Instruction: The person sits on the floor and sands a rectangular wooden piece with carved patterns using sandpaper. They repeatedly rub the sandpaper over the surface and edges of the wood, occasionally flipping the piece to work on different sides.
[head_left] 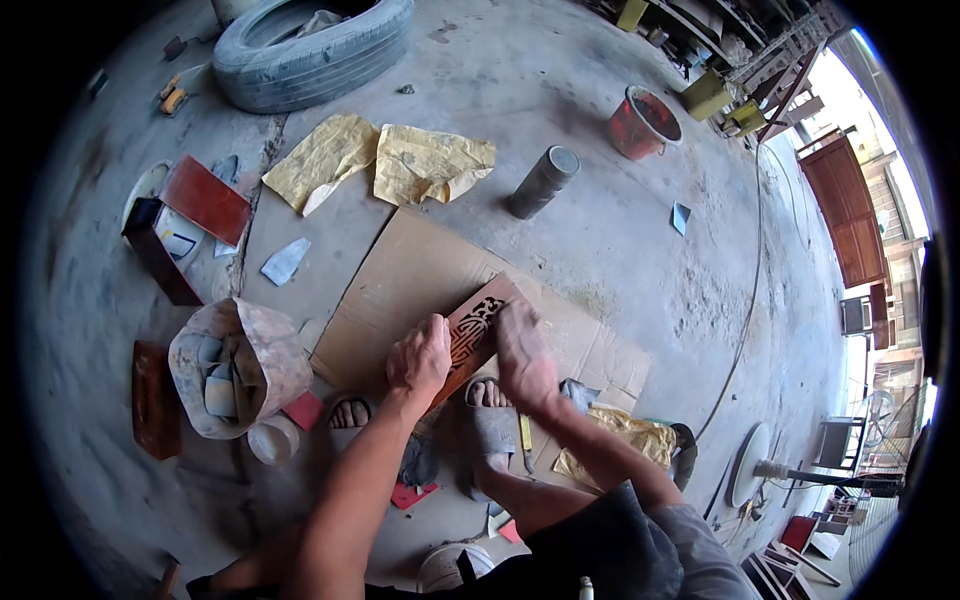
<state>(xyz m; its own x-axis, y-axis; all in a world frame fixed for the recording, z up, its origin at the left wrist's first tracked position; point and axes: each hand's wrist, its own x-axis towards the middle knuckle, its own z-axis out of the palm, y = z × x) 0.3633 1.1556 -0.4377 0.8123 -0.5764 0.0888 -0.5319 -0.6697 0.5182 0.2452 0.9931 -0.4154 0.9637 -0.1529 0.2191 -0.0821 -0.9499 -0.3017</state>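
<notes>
A reddish-brown carved wooden panel with a cut-out lattice pattern stands tilted over a flattened cardboard sheet, between my feet. My left hand is closed on the panel's left edge, its fingers curled. On the opposite edge lies my right hand, smeared by motion and dusty. Its fingers are too blurred to show whether anything is in them. Part of the panel's lower end is hidden behind my left hand and forearm.
Two crumpled yellowish paper sheets lie beyond the cardboard, near a dark cylinder. A red bucket and a tyre stand farther off. At left sit an open sack of scraps and a reddish board.
</notes>
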